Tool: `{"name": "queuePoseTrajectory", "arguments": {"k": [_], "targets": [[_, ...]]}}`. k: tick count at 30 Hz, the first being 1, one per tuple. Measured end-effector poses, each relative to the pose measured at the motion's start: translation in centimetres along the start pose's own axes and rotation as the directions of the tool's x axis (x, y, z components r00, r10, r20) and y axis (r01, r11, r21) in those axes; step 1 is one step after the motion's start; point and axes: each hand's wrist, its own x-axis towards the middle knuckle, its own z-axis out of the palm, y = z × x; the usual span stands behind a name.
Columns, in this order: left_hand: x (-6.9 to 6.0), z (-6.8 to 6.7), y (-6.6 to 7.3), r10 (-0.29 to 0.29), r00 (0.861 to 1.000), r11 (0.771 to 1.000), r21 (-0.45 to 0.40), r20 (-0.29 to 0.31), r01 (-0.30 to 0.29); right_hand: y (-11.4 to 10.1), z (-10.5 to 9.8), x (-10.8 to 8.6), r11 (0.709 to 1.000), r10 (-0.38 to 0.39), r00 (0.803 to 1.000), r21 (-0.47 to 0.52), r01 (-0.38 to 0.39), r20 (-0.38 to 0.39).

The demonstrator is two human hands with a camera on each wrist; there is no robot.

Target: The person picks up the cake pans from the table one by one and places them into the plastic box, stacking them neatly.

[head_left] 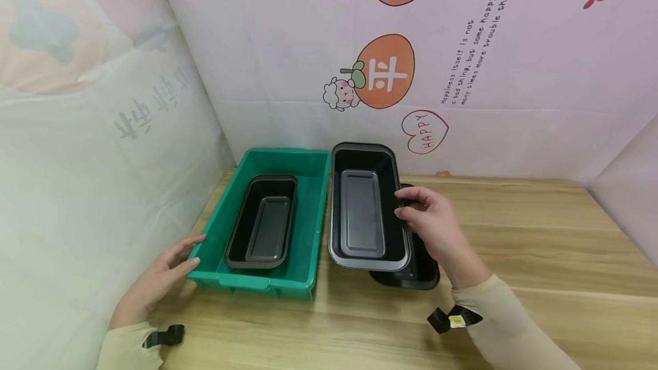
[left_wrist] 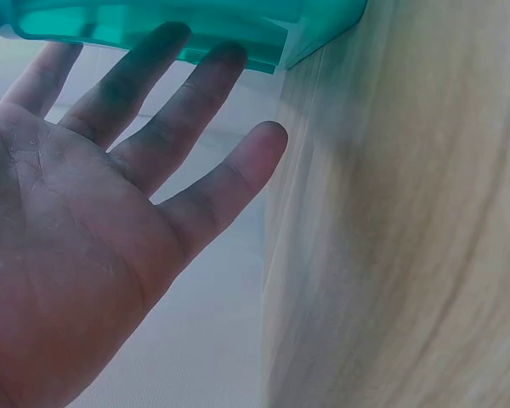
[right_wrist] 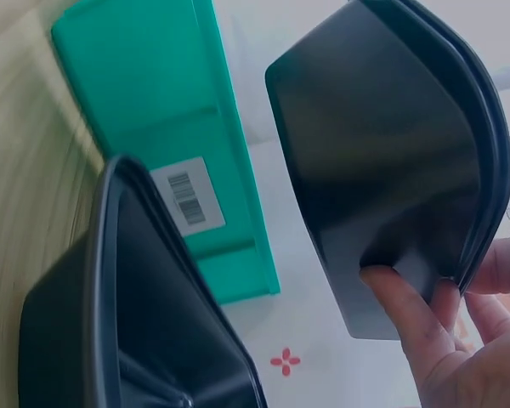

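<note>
A green plastic tray [head_left: 308,233] stands on the left of the table, and one black loaf pan [head_left: 269,227] lies inside it. My left hand [head_left: 159,278] is at the tray's near left corner. Its fingers [left_wrist: 174,136] look straight and spread in the left wrist view, tips close to the tray wall. With thumb and fingers, my right hand [head_left: 437,224] pinches the right rim of a second black loaf pan [head_left: 362,216]. This held pan [right_wrist: 374,161] is raised and tilted, partly covering a third loaf pan [head_left: 424,267] on the table.
A printed white cloth [head_left: 288,61] hangs behind the wooden table [head_left: 540,238], and more white cloth [head_left: 154,187] closes off the left side. The tray's outer wall carries a barcode label [right_wrist: 189,195]. Wooden tabletop extends right of the pans.
</note>
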Motion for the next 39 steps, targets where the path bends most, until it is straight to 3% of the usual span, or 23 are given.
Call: {"name": "queuePoseTrajectory", "arguments": {"k": [8, 15, 32, 39], "targets": [[-0.2, 0.1, 0.1, 0.008, 1.0, 0.999, -0.045, 0.006, -0.007, -0.2, 2.9, 0.5, 0.999, 0.002, 1.0, 0.042, -0.004, 0.03], [-0.2, 0.2, 0.0, 0.01, 1.0, 1.0, -0.014, -0.008, -0.01, -0.3, 5.9, 1.3, 0.998, 0.017, 0.999, 0.054, -0.019, 0.051], [-0.2, 0.2, 0.1, 0.013, 1.0, 0.999, -0.031, -0.007, -0.013, -0.2, 12.7, 3.0, 0.986, 0.058, 0.99, 0.151, -0.077, 0.125], [0.1, 0.2, 0.1, 0.025, 1.0, 0.999, -0.026, -0.013, -0.025, -0.1, 14.9, 3.5, 0.989, 0.079, 0.988, 0.116, -0.094, 0.13]]}}
